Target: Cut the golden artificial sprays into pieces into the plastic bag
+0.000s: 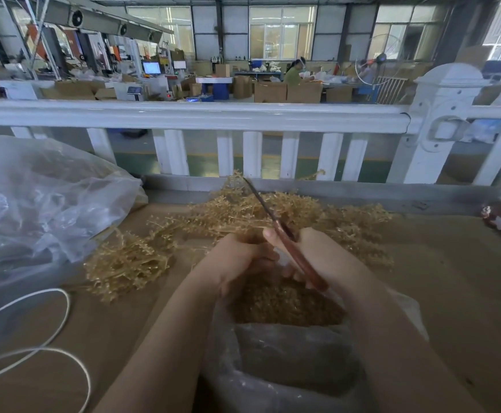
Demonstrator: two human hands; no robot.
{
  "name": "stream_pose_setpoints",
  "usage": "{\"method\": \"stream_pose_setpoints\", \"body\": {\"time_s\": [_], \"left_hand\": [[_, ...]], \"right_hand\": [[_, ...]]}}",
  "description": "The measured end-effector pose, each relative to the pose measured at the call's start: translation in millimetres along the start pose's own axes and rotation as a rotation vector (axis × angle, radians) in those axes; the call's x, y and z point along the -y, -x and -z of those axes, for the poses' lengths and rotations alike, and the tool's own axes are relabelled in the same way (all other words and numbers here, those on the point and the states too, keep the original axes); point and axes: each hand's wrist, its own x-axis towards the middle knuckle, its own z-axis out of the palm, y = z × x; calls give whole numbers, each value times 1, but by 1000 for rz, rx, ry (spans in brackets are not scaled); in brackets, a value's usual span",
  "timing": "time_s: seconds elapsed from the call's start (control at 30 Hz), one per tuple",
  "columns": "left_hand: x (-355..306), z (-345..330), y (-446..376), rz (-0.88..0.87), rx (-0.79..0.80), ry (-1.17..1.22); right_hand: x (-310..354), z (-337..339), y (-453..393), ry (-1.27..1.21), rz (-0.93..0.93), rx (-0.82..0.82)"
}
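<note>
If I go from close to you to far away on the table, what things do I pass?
Plastic bag of cut golden pieces → left hand and right hand holding scissors → pile of golden sprays → white fence.

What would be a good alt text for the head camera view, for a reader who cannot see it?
Two bare hands work over an open plastic bag of cut golden pieces: the right hand holds red-handled scissors, and the left hand is closed beside them. Uncut golden artificial sprays lie behind on the brown table, before a white fence.
</note>
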Motion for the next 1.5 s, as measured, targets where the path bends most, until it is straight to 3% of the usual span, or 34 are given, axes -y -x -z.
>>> {"method": "stream_pose_setpoints", "body": {"time_s": [0.13, 0.27, 0.43, 0.57, 0.77, 0.93, 1.2, 1.5], "left_hand": [[11, -5, -12, -89, -230, -416], [14, -3, -18, -205, -393, -333], [12, 3, -19, -262, -290, 348], [10, 2, -20, -304, -296, 515], [10, -3, -13, -283, -232, 521], [10, 0, -12, -320, -242, 426], [0, -6, -13, -286, -219, 340], [10, -15, 6, -336, -237, 350]], "right_hand": [[-7, -14, -18, 111, 80, -212], [-8, -24, -19, 65, 206, -318], [-3, -19, -17, 0, 276, -421], [-9, -18, -17, 98, 217, -426], [-12, -15, -13, 121, 280, -357], [4, -1, -6, 32, 392, -466], [-14, -10, -11, 219, 258, -464], [-25, -27, 4, 183, 327, -503]]}}
